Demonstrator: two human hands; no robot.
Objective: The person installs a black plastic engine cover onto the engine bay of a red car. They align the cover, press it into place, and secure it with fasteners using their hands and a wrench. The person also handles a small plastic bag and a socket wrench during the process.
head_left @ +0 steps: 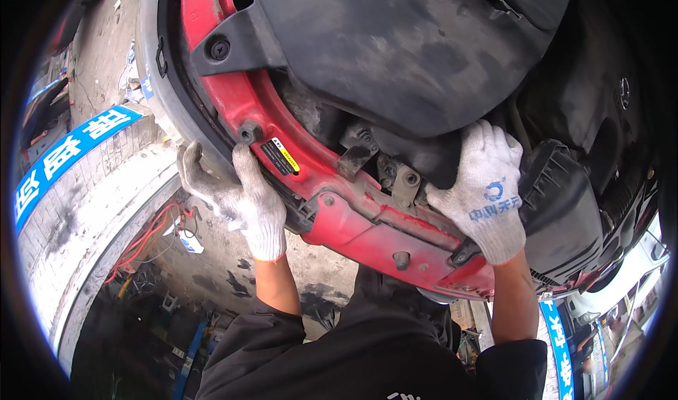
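Observation:
My left hand (246, 198), in a knitted work glove, is spread at the grey bumper edge (177, 106) of a car. One finger points up beside a rubber buffer (250, 132) on the red front crossmember (328, 175); the other fingers lie toward the outer side. In a matching glove with blue print, my right hand (484, 188) reaches into the engine bay, against the rim of a black plastic engine cover (402, 55). Its fingertips are hidden, so its grip is unclear. Left of its thumb sits a metal latch bracket (406, 185).
A black air filter housing (567, 204) stands right of my right hand. A cover tab with a screw clip (219, 49) overlaps the crossmember, which bears a warning label (280, 156). Red cables (145, 230) and tools lie lower left, near a white ledge with a blue banner (74, 156).

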